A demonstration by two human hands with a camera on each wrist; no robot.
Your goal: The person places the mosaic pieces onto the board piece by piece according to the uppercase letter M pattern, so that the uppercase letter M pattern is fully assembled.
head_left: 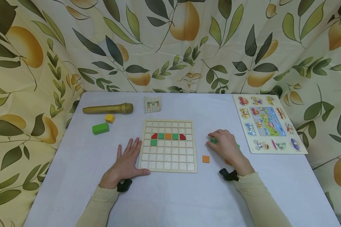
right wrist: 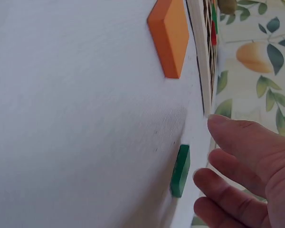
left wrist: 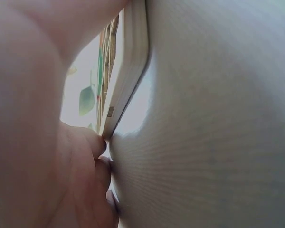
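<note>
Left hand (head_left: pixel 128 160): lower centre-left of the head view, palm down, fingers straight and spread, thumb stretched out to the right. Left wrist view shows palm and fingertips (left wrist: pixel 96 142) pressed low, filling the left of the frame. Right hand (head_left: pixel 225 145): right of centre, knuckles up, fingers loosely curved downward. Right wrist view, lower right: fingers (right wrist: pixel 240 142) relaxed, slightly bent, gripping nothing. Both forearms in pale sleeves enter from the bottom edge, dark strap at each wrist.

The grid board (head_left: pixel 168 145) lies mid-table, a picture puzzle (head_left: pixel 268 123) to its right, loose blocks (head_left: pixel 100 128) to its left.
</note>
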